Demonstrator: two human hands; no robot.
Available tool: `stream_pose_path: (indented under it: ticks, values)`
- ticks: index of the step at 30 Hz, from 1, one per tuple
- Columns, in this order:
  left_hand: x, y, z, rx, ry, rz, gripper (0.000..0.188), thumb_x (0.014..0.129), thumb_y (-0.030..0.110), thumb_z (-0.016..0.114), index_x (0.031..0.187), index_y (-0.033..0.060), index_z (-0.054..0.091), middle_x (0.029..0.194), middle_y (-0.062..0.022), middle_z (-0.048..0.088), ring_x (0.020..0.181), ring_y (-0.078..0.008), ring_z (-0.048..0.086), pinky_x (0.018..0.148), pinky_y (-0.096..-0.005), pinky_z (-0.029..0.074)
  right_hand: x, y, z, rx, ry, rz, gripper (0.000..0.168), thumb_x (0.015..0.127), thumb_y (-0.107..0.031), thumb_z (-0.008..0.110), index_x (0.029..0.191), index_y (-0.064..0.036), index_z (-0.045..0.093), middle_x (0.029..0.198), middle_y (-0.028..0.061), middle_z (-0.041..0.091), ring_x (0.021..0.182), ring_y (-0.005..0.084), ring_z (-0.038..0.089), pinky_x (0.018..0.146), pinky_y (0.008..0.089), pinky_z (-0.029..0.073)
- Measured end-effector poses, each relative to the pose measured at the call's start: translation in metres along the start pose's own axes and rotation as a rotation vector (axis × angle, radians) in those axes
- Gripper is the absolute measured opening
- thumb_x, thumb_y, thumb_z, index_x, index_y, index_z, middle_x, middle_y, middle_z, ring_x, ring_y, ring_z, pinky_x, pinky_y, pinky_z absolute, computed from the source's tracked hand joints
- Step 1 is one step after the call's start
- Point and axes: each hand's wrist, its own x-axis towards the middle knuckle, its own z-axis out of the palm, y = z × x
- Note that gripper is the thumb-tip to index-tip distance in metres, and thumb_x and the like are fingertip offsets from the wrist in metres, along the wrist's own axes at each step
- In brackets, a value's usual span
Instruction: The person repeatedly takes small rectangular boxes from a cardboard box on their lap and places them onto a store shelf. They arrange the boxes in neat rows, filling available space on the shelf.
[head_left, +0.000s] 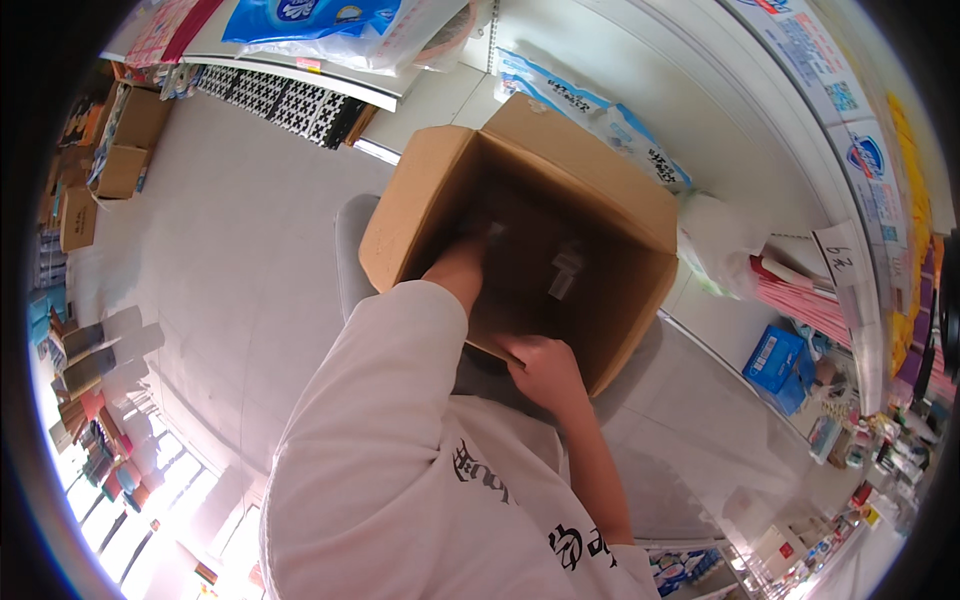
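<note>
A large open cardboard box (442, 195) stands before me with its flaps spread outward, tilted in the view. Deep in its dark inside, small pale pieces, perhaps labels or tape (564, 276), show near the middle. My left hand (480, 229) reaches down inside at the left; it is dim and blurred, so its fingers and anything in them cannot be made out. My right hand (544, 367) grips the box's near edge, its fingers curled over the cardboard.
Shelving with a blue-and-white plastic package (592, 112) lies beyond the box. A blue carton (778, 367) sits on the low shelf at right. Black-and-white patterned goods (274, 101) fill the shelf at upper left. More cardboard boxes (124, 142) stand across the floor at far left.
</note>
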Motion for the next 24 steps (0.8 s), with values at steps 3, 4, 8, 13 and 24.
stream_pose_path:
  ticks: [3,4,8,13,24]
  values:
    - [0.003,0.001,-0.01,-0.006,-0.033,0.042,0.04,0.097,0.035,0.054,0.132,0.0175,0.064,0.142,-0.0218,0.052,0.129,-0.0384,0.052,0.104,-0.0524,0.046,0.003,0.0,-0.007,-0.034,-0.054,0.042,0.032,0.079,-0.008,0.065,0.11,-0.009,0.073,0.096,0.0151,0.072,0.087,0.0349,0.068,0.075,0.0445,0.056]
    - [0.004,0.001,-0.013,-0.007,-0.053,0.062,0.04,0.097,0.035,0.054,0.132,0.0179,0.064,0.142,-0.0218,0.051,0.13,-0.0384,0.052,0.104,-0.0524,0.045,0.003,0.0,-0.008,-0.05,-0.094,0.076,0.032,0.079,-0.008,0.064,0.11,-0.009,0.073,0.096,0.015,0.073,0.087,0.0349,0.068,0.076,0.0443,0.056]
    - [0.001,0.014,-0.034,-0.016,-0.145,0.149,0.04,0.097,0.035,0.054,0.133,0.0194,0.064,0.145,-0.0217,0.049,0.132,-0.0385,0.05,0.104,-0.0523,0.045,0.0,0.006,-0.002,-0.015,-0.02,0.028,0.033,0.078,-0.011,0.065,0.11,-0.008,0.073,0.095,0.0146,0.073,0.089,0.0357,0.068,0.079,0.0453,0.056]
    - [-0.008,0.048,-0.068,0.026,-0.275,0.291,0.04,0.097,0.035,0.053,0.133,0.0213,0.063,0.147,-0.0215,0.047,0.134,-0.0386,0.048,0.105,-0.0522,0.044,0.005,0.007,-0.002,0.006,-0.057,0.017,0.036,0.081,-0.018,0.067,0.114,-0.008,0.072,0.104,0.0153,0.071,0.096,0.0359,0.066,0.087,0.0459,0.054]
    - [-0.157,0.094,-0.245,0.542,0.163,0.778,0.037,0.094,0.026,0.053,0.128,0.0366,0.064,0.147,-0.0223,0.046,0.133,-0.0379,0.049,0.099,-0.0536,0.047,0.024,0.05,-0.066,0.477,0.621,0.264,0.049,0.089,-0.013,0.075,0.134,-0.006,0.057,0.125,0.0128,0.064,0.113,0.0234,0.063,0.096,0.0381,0.051]
